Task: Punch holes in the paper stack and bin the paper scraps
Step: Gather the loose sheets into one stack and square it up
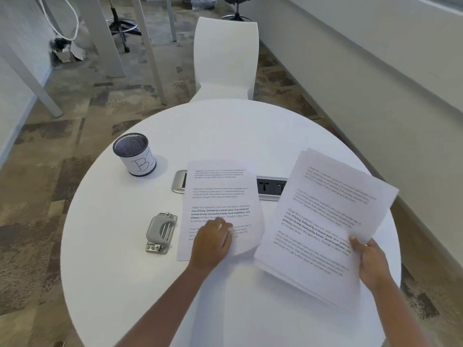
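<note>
A thick stack of printed paper point(323, 221) is lifted off the right side of the round white table point(112, 259), tilted, with my right hand point(370, 264) gripping its near right edge. A thinner set of printed sheets point(220, 194) lies flat at the table's middle, its near right corner curling up. My left hand point(213, 244) rests on that set's lower part, fingers curled onto the paper. A grey metal hole punch point(161, 232) sits just left of these sheets. A black mesh cup wrapped in white paper with handwritten letters, the bin point(134, 154), stands at the far left.
A silver power socket strip point(271, 187) is set into the table's centre, partly covered by both paper piles. A white chair point(225, 61) is pushed up to the far edge. Desk legs and a stool base stand on the carpet beyond.
</note>
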Motion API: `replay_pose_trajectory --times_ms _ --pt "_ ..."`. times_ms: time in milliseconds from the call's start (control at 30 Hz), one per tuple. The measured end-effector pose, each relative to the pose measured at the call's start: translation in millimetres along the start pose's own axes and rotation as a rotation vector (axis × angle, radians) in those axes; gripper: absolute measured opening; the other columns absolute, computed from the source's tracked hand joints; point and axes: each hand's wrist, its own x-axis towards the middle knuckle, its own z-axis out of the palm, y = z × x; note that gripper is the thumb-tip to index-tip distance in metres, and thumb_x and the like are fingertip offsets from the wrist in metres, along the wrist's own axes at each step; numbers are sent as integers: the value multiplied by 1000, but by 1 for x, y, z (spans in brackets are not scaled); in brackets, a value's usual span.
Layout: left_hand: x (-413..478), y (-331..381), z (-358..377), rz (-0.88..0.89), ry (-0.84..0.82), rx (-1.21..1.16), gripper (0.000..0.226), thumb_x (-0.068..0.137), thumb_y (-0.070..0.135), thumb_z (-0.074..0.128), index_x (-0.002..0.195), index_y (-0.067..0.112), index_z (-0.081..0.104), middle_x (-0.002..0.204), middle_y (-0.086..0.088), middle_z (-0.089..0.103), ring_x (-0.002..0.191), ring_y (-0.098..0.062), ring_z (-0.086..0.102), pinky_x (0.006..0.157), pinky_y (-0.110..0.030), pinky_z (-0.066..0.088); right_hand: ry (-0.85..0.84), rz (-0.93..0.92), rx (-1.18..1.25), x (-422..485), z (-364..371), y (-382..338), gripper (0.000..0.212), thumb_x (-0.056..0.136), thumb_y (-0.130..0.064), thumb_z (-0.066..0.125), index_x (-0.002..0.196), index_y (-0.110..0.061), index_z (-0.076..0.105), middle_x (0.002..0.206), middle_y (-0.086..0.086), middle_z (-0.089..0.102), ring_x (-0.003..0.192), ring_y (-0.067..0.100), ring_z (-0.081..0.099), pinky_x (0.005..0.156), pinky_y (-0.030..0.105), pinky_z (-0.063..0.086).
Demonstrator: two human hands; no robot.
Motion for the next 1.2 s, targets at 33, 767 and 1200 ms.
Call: replay_pose_trajectory --times_ms 33,767,1200 --pt "2 -2 -1 -79 -62 18 27 83 18 56 105 8 67 107 -17 68 98 -31 65 78 -37 55 8 4 16 0 -2 -1 31 92 -13 50 122 -10 53 104 3 64 92 24 62 72 35 58" --pt "3 9 -5 -801 -159 -201 38 91 17 47 125 -1 42 130 -20 43 120 -35 41 96 -43 39 67 -69 -661 -17 80 33 36 89 -17 55 118 3 51 125 25 53 116 39 50 100 51 40" --pt "12 32 0 -989 -237 -364 38 88 20 48 117 -4 51 129 -21 41 119 -36 40 99 -40 36 10 -7 -617 -49 115 35 50 86 -21 58 128 0 42 141 19 29 127 36 35 105 46 35"
